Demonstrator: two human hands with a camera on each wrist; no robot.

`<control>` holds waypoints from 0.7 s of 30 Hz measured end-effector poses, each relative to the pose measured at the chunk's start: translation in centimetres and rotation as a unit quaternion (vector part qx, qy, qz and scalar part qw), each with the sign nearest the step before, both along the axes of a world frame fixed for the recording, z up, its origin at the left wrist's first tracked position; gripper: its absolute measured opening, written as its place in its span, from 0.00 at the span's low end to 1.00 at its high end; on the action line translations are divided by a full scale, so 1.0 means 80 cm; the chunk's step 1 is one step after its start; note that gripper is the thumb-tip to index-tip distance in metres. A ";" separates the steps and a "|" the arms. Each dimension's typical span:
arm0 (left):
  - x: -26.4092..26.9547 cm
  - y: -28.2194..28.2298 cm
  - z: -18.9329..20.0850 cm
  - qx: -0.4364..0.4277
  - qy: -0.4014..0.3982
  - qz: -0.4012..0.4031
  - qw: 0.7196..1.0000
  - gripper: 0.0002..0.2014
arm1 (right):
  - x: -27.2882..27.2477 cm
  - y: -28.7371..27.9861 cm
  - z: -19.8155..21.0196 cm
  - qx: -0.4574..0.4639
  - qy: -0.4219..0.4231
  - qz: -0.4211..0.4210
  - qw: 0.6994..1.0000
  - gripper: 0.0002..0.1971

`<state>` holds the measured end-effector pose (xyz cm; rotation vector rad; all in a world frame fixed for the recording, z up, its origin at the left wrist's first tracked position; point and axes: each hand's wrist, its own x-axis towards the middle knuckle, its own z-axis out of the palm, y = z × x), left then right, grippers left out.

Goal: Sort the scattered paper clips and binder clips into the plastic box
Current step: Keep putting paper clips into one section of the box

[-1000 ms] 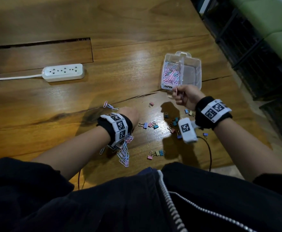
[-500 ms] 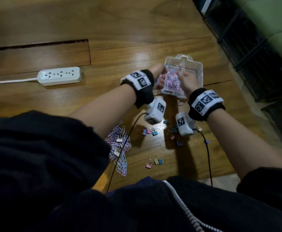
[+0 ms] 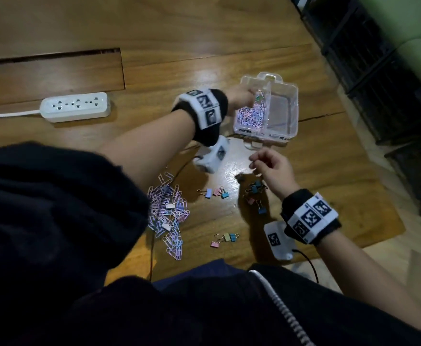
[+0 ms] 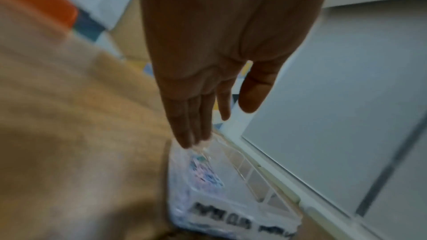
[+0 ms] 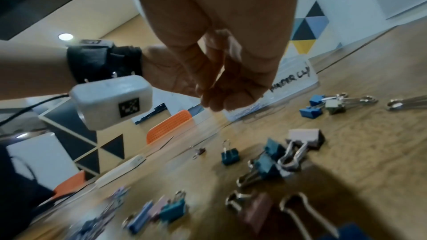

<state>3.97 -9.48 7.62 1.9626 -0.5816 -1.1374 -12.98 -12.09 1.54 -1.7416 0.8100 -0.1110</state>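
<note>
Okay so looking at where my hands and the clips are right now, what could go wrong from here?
The left hand is at the box's rim; a nudge could tip it and spill the paper clips inside. White binder clips lie in the paper clip pile and could get scooped into the wrong compartment.

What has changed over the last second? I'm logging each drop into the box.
The left hand went from the loose paper clip pile to the clear plastic box, fingers now straight over its paper clip compartment. The right hand drew back from the box toward the coloured binder clips, fingers curled. The box, the white power strip and the clips on the wooden table stayed put.
</note>
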 end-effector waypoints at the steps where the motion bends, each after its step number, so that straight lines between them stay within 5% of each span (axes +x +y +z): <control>1: 0.002 0.016 0.002 0.009 -0.052 -0.029 0.998 0.19 | -0.002 0.007 -0.001 -0.010 0.009 0.030 0.999 0.14; 6: 0.019 0.143 -0.028 0.147 -0.223 -0.126 0.955 0.19 | -0.003 0.059 -0.010 -0.007 0.090 0.226 0.970 0.06; 10: 0.005 0.231 -0.073 0.250 -0.303 -0.149 0.907 0.22 | 0.005 0.081 -0.014 0.004 0.120 0.242 0.963 0.09; 16: -0.033 0.274 -0.094 0.213 -0.332 -0.157 0.905 0.26 | 0.010 0.076 -0.006 -0.155 0.141 0.163 0.964 0.11; 21: -0.058 0.283 -0.096 0.231 -0.315 -0.180 0.903 0.34 | 0.033 0.113 -0.018 -0.203 0.123 0.365 0.900 0.28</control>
